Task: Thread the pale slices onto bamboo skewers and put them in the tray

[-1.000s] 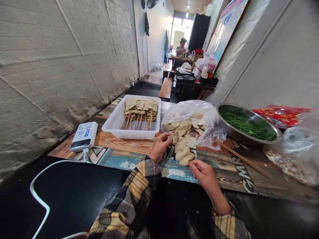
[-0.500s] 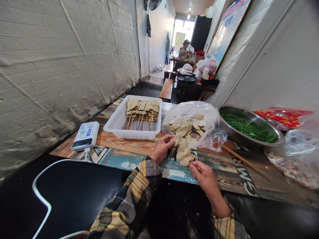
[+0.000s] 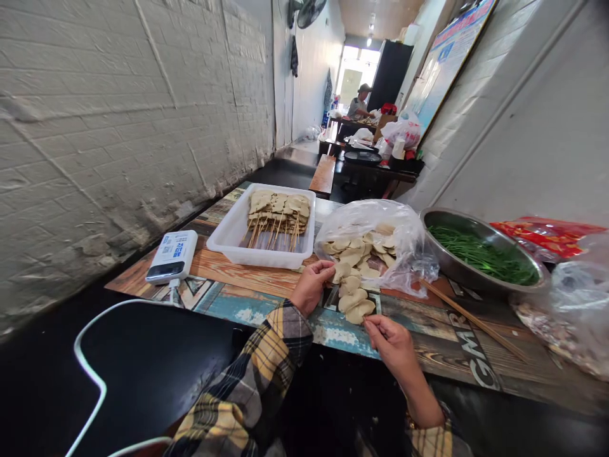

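Note:
My left hand [image 3: 311,284] pinches a pale round food slice [image 3: 340,271] at the top of a skewer. Several such slices [image 3: 356,304] are strung on that skewer, which runs down to my right hand [image 3: 392,339]. My right hand is closed round the skewer's lower end, just over the near table edge. Right behind the slices lies a clear plastic bag [image 3: 375,244] with more loose slices. A white tray [image 3: 264,228] to the left of the bag holds several finished skewers.
A steel bowl of green stalks [image 3: 480,254] stands at the right, with long bamboo sticks [image 3: 471,320] in front and plastic bags [image 3: 566,298] beside it. A white power bank [image 3: 172,255] with a cable lies at the left. Brick wall left; a person sits far down the corridor [image 3: 361,105].
My left hand has pushed the top slice down along the skewer, closer to the others. The camera has shifted slightly, so everything sits a little lower and further right.

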The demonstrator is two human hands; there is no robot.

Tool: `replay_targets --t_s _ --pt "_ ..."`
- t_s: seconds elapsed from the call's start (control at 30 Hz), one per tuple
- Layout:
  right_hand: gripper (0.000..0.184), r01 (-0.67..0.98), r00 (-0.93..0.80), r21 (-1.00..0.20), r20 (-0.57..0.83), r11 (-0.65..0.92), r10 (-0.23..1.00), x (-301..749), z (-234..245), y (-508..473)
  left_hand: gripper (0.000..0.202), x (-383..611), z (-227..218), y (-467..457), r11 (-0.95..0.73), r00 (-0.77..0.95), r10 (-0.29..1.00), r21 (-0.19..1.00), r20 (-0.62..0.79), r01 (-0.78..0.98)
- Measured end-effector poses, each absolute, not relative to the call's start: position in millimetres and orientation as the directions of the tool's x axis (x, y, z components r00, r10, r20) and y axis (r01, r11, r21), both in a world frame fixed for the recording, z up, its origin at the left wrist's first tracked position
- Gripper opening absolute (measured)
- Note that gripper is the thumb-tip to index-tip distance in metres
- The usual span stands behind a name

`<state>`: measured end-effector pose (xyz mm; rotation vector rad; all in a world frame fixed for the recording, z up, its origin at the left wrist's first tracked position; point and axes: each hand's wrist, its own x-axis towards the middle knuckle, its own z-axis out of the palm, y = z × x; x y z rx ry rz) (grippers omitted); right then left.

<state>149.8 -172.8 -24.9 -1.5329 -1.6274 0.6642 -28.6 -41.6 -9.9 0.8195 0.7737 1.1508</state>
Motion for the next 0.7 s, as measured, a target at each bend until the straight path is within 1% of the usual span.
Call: replay_targets --t_s 0.17,0.37,0.57,0.7 --pt "0.035 0.569 0.060 -0.813 0.195 0.127 0.979 149.7 -26.1 -172.9 0.029 -28.8 -9.6 -41.9 0.218 0.242 0.964 0.859 -0.114 -0.463" --pt "0.034 0.562 0.042 -0.814 0.206 0.147 0.978 149.0 -24.8 -173.5 0.027 -29.3 -8.9 -43.2 0.237 0.267 0.956 0.851 -0.119 -0.468" --pt "0.034 0.565 0.045 -0.812 0.206 0.145 0.977 149.1 -26.1 -173.3 0.023 -28.9 -10.6 -44.0 0.214 0.264 0.959 0.871 -0.102 -0.441" --pt "0.035 0.562 0.056 -0.815 0.205 0.139 0.977 148.1 -25.6 -172.6 0.024 -26.9 -13.3 -44.5 0.187 0.272 0.959 0.892 -0.076 -0.411"
